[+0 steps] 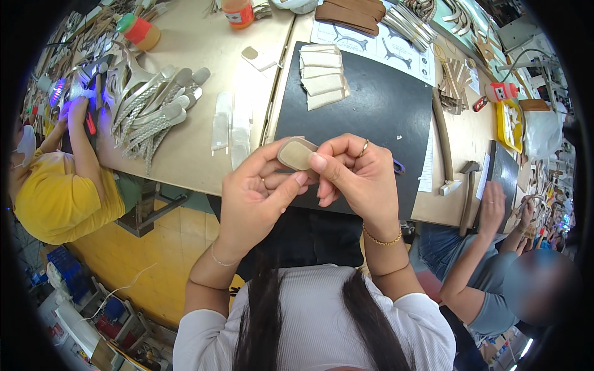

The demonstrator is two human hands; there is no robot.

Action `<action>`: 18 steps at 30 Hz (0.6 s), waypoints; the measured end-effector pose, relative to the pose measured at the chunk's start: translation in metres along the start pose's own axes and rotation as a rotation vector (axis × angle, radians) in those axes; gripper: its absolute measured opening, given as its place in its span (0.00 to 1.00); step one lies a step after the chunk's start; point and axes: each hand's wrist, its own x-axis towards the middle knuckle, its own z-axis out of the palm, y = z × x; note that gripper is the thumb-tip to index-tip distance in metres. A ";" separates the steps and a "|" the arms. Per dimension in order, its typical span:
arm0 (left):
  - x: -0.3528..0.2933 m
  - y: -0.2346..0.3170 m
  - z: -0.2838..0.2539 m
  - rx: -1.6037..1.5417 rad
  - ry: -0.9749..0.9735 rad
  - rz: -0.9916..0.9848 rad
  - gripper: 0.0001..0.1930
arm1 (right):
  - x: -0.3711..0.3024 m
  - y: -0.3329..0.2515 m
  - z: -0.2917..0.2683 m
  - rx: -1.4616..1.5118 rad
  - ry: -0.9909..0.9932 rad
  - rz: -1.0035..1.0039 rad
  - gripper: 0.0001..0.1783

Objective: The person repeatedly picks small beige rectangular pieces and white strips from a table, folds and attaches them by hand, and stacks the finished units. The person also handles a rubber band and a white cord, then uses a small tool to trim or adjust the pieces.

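Both my hands meet over the front edge of the black work mat (377,105). Between them is a small beige rounded piece of material (296,153). My left hand (257,195) grips it from below with thumb and fingers. My right hand (359,176), wearing a ring and a bracelet, pinches its right edge with the thumb on top. A stack of similar beige pieces (323,75) lies at the mat's far left corner.
Several silver braided straps (151,114) lie on the table to the left, with clear strips (221,127) beside them. A person in yellow (59,191) works at the left; another person (489,272) sits at the right near a hammer (468,185). Orange-lidded jars (141,31) stand at the back.
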 end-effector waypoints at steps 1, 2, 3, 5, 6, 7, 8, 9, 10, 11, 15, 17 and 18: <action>0.000 0.000 0.001 0.004 -0.001 0.007 0.21 | 0.000 0.000 0.000 0.001 0.000 -0.006 0.11; 0.000 -0.001 0.001 0.002 0.002 0.013 0.21 | 0.001 0.000 0.001 -0.001 0.001 -0.007 0.11; 0.000 -0.001 0.002 0.000 0.004 0.017 0.20 | 0.001 0.000 0.001 -0.007 0.008 -0.004 0.11; 0.000 -0.001 0.002 0.003 0.000 0.020 0.20 | 0.001 0.001 0.001 -0.012 0.013 -0.021 0.11; -0.001 -0.001 0.002 0.000 0.001 0.016 0.20 | 0.001 0.001 0.002 -0.017 0.019 -0.028 0.11; -0.001 -0.001 0.002 0.010 -0.002 0.019 0.20 | 0.001 0.001 0.002 -0.023 0.021 -0.034 0.11; -0.001 -0.001 0.002 0.015 -0.002 0.018 0.21 | 0.000 0.001 0.002 -0.028 0.022 -0.040 0.11; -0.001 -0.002 0.002 0.018 0.002 0.013 0.21 | 0.001 0.001 0.002 -0.034 0.024 -0.047 0.11; -0.001 -0.001 0.002 0.020 0.001 0.019 0.21 | 0.001 0.000 0.002 -0.043 0.027 -0.047 0.11; -0.001 -0.001 0.003 0.019 0.004 0.019 0.21 | 0.001 0.000 0.002 -0.052 0.030 -0.047 0.11; -0.001 0.000 0.005 0.011 0.007 0.036 0.21 | 0.001 0.000 0.003 -0.076 0.045 -0.047 0.10; -0.002 0.000 0.006 0.018 0.033 0.027 0.20 | 0.001 0.000 0.002 -0.087 0.046 -0.049 0.10; -0.002 0.001 0.007 0.022 0.045 0.022 0.20 | 0.001 0.000 0.002 -0.092 0.047 -0.050 0.10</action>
